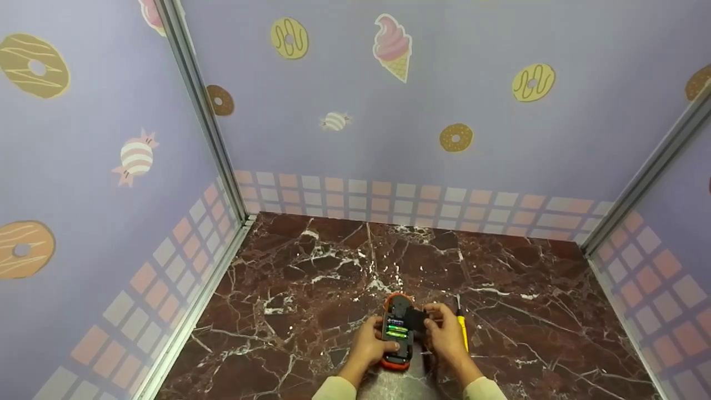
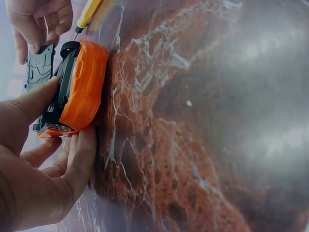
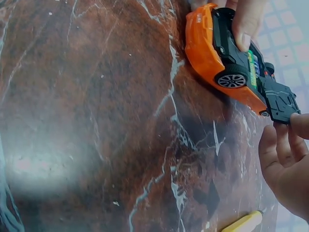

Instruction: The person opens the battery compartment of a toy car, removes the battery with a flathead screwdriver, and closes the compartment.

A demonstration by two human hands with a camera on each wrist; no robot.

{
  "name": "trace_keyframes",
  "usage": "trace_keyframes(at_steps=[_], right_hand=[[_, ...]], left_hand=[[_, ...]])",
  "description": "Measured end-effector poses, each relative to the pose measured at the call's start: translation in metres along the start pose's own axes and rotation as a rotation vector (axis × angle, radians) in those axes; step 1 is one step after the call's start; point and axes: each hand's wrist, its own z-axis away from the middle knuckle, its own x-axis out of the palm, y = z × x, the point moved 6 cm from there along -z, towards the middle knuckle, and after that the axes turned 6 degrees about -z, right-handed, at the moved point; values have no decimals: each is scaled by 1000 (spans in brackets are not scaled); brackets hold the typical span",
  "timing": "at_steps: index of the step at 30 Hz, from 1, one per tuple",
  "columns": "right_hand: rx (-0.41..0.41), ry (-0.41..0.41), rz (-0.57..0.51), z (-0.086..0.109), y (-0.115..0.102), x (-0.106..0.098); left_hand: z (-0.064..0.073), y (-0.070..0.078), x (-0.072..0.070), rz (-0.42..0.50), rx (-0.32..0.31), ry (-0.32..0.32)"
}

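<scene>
An orange toy car (image 1: 395,364) is held belly up by my left hand (image 1: 367,345), its thumb on the black underside and its fingers round the orange body. Green and purple batteries (image 1: 396,331) show in the open compartment of the underside. Between thumb and fingers, my right hand (image 1: 446,335) pinches a black battery cover (image 1: 415,320) beside the compartment. In the right wrist view the cover (image 3: 280,99) is tilted and close to the car's edge; whether they touch I cannot tell. The left wrist view shows the car's orange side (image 2: 89,82) facing the tabletop.
A yellow-handled screwdriver (image 1: 462,332) lies on the dark red marbled tabletop (image 1: 266,344), just right of my right hand. Purple walls (image 1: 355,150) printed with sweets enclose the table at the back and both sides.
</scene>
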Motion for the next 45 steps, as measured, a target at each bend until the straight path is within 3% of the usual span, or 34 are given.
trace_keyframes(at_steps=[5,14,20,32,45], right_hand=[[29,49,7,-2,0,-7],[6,100,100,-4,2,-13],[56,131,68,-1,9,-16],[96,159,70,2,16,-19],[81,149,246,2,23,-24]], left_hand=[[-1,0,-1,-30,0,-9],[-1,-2,-1,-25,8,-3],[0,-1,-2,15,-1,-21],[-2,1,-1,-68,-13,-29],[-1,4,0,-48,-20,-16]])
